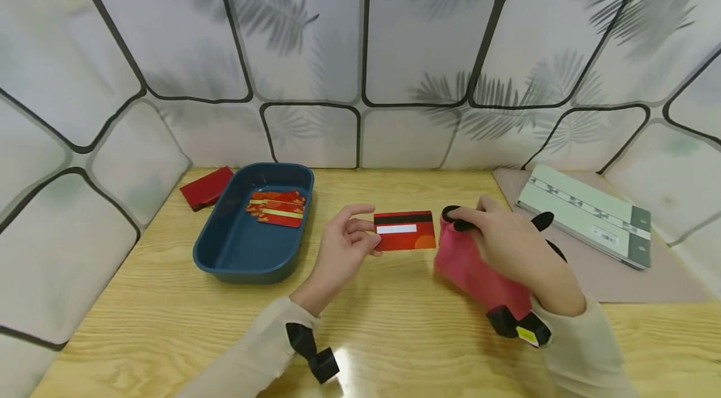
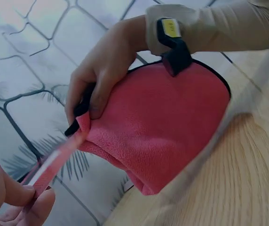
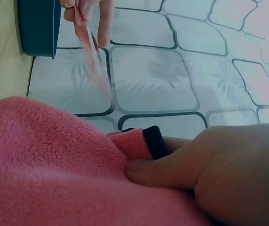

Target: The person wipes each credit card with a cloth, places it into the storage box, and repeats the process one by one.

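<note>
Between thumb and fingers my left hand pinches a red bank card, its black stripe and white strip facing the head camera. My right hand grips a pink fleece cloth with black edging by its edge, thumb on the near side. The cloth hangs folded above the table, as the left wrist view shows too. The card's far end is close to the gripped corner of the cloth; in the left wrist view they overlap, and I cannot tell whether they touch. Several red and gold cards lie inside a blue tray.
A dark red wallet-like item lies behind the tray's left side. At the right, a pale green boxed or bound item rests on a greyish-pink mat. A patterned fabric wall surrounds the wooden table at the back and sides.
</note>
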`<state>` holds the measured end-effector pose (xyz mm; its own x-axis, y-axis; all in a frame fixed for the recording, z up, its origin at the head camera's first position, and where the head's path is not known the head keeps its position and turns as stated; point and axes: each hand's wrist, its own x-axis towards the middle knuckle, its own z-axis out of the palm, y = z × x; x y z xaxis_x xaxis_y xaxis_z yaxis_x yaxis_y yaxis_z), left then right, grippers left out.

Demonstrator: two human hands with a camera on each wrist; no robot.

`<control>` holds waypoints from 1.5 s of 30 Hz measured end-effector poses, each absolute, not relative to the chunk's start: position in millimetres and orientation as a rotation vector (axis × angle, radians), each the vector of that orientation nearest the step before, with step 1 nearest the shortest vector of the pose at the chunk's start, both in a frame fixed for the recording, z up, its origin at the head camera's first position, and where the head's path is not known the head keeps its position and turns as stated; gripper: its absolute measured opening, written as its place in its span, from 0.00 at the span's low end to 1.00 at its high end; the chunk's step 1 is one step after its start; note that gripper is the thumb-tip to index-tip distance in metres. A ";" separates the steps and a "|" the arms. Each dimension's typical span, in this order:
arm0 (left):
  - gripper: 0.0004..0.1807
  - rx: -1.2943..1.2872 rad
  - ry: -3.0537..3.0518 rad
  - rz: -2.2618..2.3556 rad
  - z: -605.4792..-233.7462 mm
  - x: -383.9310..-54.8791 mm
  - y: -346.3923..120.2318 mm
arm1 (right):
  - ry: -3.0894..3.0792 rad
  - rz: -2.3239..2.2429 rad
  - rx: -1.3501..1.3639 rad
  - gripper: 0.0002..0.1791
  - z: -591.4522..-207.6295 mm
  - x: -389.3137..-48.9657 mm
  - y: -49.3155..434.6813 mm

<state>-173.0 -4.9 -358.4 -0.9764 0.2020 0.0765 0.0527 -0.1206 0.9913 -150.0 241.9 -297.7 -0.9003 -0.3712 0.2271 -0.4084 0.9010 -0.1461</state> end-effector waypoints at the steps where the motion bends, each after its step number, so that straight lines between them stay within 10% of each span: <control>1: 0.24 0.292 2.019 2.267 -358.7 -174.2 -4.7 | -2.865 0.289 0.599 0.18 -297.5 -150.4 242.1; 45: 0.12 0.215 2.135 2.139 -363.6 -163.9 8.7 | -2.834 0.556 0.957 0.16 -291.9 -134.8 219.4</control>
<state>-163.9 8.7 -363.6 -0.9837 0.1787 0.0207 0.0203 -0.0038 0.9998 -134.8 219.4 -291.9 -0.7977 -0.5666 0.2064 -0.6026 0.7359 -0.3088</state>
